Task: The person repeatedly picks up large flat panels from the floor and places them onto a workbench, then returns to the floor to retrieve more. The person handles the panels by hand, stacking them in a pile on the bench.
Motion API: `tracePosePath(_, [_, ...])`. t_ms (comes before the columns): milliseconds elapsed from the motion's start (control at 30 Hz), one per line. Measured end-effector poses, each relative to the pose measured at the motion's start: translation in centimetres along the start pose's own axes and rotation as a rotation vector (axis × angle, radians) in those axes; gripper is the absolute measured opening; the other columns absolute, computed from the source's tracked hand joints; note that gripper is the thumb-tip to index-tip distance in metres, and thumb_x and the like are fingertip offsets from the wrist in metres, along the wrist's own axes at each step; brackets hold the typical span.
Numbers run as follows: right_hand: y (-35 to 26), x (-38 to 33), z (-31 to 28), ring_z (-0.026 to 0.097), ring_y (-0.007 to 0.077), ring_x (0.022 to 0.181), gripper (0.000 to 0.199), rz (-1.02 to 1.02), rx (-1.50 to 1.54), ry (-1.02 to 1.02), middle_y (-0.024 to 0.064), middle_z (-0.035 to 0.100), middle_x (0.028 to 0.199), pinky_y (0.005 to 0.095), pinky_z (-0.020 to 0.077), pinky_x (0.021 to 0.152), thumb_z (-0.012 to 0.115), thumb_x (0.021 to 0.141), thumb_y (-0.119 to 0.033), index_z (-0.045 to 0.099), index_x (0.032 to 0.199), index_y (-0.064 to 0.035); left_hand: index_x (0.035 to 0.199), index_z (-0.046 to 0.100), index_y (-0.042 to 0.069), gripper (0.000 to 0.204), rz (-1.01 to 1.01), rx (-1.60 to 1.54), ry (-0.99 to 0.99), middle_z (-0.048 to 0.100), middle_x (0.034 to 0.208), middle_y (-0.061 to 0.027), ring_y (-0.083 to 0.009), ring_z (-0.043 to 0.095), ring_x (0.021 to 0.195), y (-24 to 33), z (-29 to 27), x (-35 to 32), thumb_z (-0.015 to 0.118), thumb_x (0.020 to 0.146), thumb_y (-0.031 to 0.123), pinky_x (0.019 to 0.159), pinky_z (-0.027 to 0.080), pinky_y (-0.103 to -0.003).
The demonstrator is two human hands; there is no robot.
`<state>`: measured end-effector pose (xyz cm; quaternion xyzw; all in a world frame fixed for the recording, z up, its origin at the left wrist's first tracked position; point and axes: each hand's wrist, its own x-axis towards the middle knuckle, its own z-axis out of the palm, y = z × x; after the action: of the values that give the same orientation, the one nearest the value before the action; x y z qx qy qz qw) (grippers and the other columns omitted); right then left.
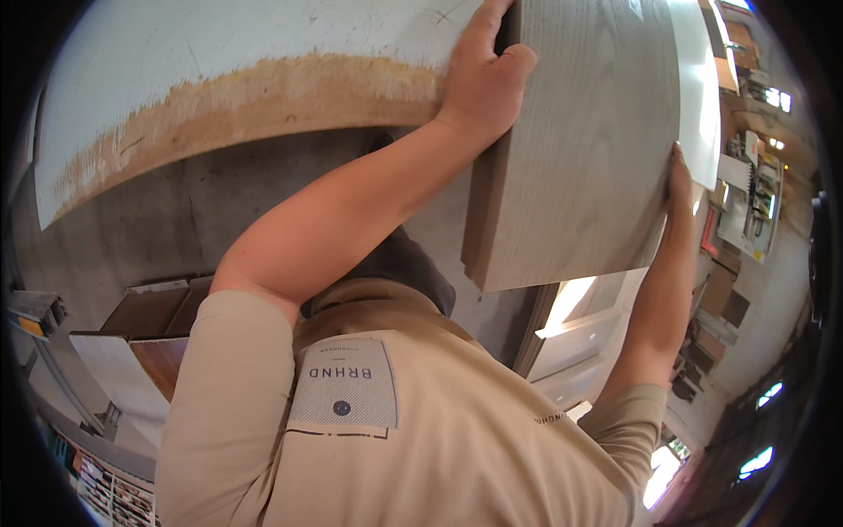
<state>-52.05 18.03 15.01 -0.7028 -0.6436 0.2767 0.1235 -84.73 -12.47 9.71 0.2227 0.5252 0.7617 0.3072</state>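
I hold the thick grey wood-grain rectangular board (580, 149) at one o'clock: left hand (481, 75) wrapped over its near edge, right hand (678, 189) pressed flat against the far edge. Best gripped evenly, kept level.

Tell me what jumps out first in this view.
A grey wood-grain panel fills the upper middle, gripped on its left edge by the left hand and on its right edge by the right hand. Behind it at upper left lies a white board with a worn, raw edge.
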Motion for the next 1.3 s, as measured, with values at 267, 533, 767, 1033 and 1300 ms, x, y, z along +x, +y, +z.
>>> tracePosePath(267, [1.3, -15.6, 0.8, 0.039, 0.0265, 0.131, 0.074, 0.093, 0.312, -0.265, 0.0158, 0.041, 0.143, 0.0367, 0.0276, 0.110, 0.052, 0.091, -0.054, 0.040, 0.141, -0.0002, 0.139, 0.031, -0.003, 0.060, -0.316, -0.342, 0.095, 0.040, 0.139, -0.0149, -0.0227, 0.038, 0.129, 4.0, -4.9, -11.9, 0.059, 0.089, 0.017, 0.109, 0.029, -0.035])
tracePosePath(533, [2.4, -17.1, 1.0, 0.045, 0.0230, 0.125, 0.075, 0.180, 0.423, -0.398, 0.0112, 0.046, 0.140, 0.0338, 0.0345, 0.105, 0.052, 0.089, -0.057, 0.041, 0.141, -0.0037, 0.130, 0.045, 0.001, 0.054, -0.776, -0.482, -0.046, 0.055, 0.120, -0.0144, -0.0246, 0.055, 0.109, 4.0, -8.5, -17.3, 0.062, 0.084, 0.024, 0.092, 0.046, -0.038])
tracePosePath(767, [3.2, -16.3, 0.9, 0.056, 0.0243, 0.115, 0.082, 0.044, 0.182, -0.465, 0.0114, 0.058, 0.128, 0.0379, 0.0424, 0.098, 0.049, 0.081, -0.073, 0.059, 0.127, -0.0061, 0.127, 0.051, 0.000, 0.047, -0.644, -0.338, 0.017, 0.057, 0.123, -0.0119, -0.0266, 0.054, 0.114, 5.8, -5.0, -18.0, 0.050, 0.092, 0.032, 0.098, 0.043, -0.039])
tracePosePath(1033, [18.8, -14.9, -12.1, 0.037, 0.0253, 0.136, 0.079, -0.095, 0.143, -0.476, 0.0091, 0.039, 0.148, 0.0400, 0.0286, 0.110, 0.045, 0.084, -0.073, 0.049, 0.138, -0.0158, 0.138, 0.041, 0.013, 0.064, -0.873, -0.300, -0.069, 0.047, 0.136, -0.0038, -0.0240, 0.045, 0.124, 3.8, 9.9, -39.4, 0.057, 0.088, 0.048, 0.102, 0.040, -0.042])
tracePosePath(1300, [30.5, -18.6, -16.3, 0.030, 0.0272, 0.139, 0.088, 0.036, 0.114, -0.532, 0.0131, 0.035, 0.150, 0.0404, 0.0236, 0.113, 0.044, 0.083, -0.075, 0.047, 0.138, -0.0066, 0.137, 0.042, 0.013, 0.066, -0.675, -0.269, 0.058, 0.046, 0.135, -0.0055, -0.0271, 0.043, 0.124, 1.4, 7.3, -26.8, 0.056, 0.087, 0.054, 0.099, 0.041, -0.046])
